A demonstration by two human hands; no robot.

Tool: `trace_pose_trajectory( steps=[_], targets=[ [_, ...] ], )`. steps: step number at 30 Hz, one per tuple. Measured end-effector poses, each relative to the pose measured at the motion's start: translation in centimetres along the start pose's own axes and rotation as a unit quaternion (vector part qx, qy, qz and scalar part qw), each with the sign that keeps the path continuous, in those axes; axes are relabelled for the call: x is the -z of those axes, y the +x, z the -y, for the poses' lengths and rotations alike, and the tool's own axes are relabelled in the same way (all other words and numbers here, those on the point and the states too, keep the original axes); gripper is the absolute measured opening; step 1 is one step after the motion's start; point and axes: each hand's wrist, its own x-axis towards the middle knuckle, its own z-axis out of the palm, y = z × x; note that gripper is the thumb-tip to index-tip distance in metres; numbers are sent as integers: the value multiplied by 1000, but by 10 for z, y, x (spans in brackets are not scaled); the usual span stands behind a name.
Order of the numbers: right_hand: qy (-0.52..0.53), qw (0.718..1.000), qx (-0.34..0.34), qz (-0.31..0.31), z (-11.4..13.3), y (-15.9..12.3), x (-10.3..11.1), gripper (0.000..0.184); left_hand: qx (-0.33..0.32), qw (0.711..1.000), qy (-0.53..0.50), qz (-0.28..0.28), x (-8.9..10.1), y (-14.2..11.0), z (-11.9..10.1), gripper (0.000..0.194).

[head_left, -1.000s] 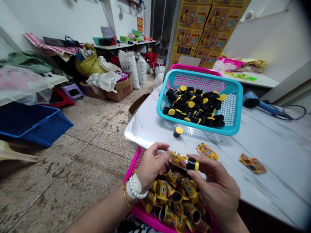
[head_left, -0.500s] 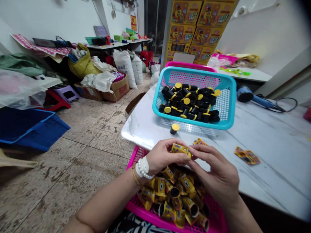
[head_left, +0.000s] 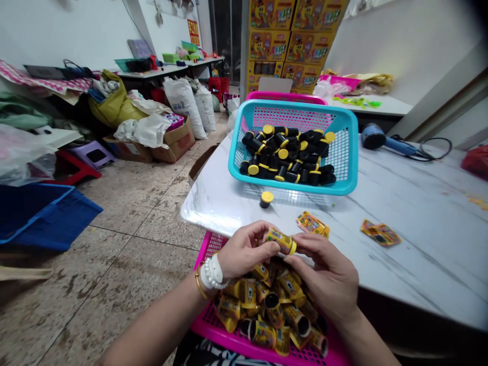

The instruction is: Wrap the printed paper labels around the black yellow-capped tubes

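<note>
My left hand [head_left: 246, 251] grips a small canister [head_left: 279, 241] in a printed yellow sleeve, lying tilted between thumb and fingers. Its yellow cap [head_left: 293, 247] points to the right, where the thumb and fingertips of my right hand [head_left: 328, 269] pinch that end. Below both hands a magenta basket [head_left: 208, 249] holds many sleeved canisters [head_left: 263, 333], several with their dark hollow ends showing. Ahead on the table, a bare black canister with a yellow cap [head_left: 266, 199] stands upright. Flat printed sleeves [head_left: 312, 224] lie just beyond my right hand.
On the marble-patterned table [head_left: 389, 198], a turquoise basket [head_left: 293, 190] holds black canisters with yellow caps. More flat sleeves [head_left: 380, 233] and a blue corded tool [head_left: 389, 142] lie to the right. Printed cartons [head_left: 290, 46] are stacked behind. A blue crate [head_left: 46, 218] sits at left.
My view has shifted slightly to the right. The canister has tilted, its capped end now lower and more exposed between my hands, and the flat sleeves behind my right hand show more fully.
</note>
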Motion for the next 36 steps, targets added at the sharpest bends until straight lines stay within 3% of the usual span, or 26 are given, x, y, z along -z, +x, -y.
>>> trace_pose_trajectory(
  steps=[4, 7, 12, 17, 20, 24, 28, 33, 36],
  targets=[
    [89, 985, -150, 3, 8, 5, -8, 17, -67, 996, 46, -35, 4, 5, 2, 31],
    [120, 971, -205, 36, 12, 5, -11, 15, -27, 999, 26, -17, 11, 7, 5, 32],
    [7, 997, -71, 2, 5, -3, -10, 26, -15, 999, 5, -32, 15, 2, 1, 31],
    [92, 983, -157, 11, 4, -4, -15, 21, -51, 989, 131, -35, 7, 1, -14, 24],
    [44, 994, -103, -1, 7, -1, -12, 24, -35, 991, 117, -62, 6, 4, -12, 24],
    [13, 997, -61, 34, 8, 1, -5, 31, 2, 994, 43, -96, 8, 6, -4, 27],
    [46, 996, -69, 40, 7, 1, -4, 29, 35, 996, 27, -81, 9, 5, -1, 26],
    [5, 1000, -13, 26, 5, 2, -2, 37, 40, 995, 69, -54, 13, 2, -3, 37],
    [-1, 1000, 7, 29, 5, 8, 1, 39, 7, 998, 32, -48, 12, 3, -5, 28]
  ],
)
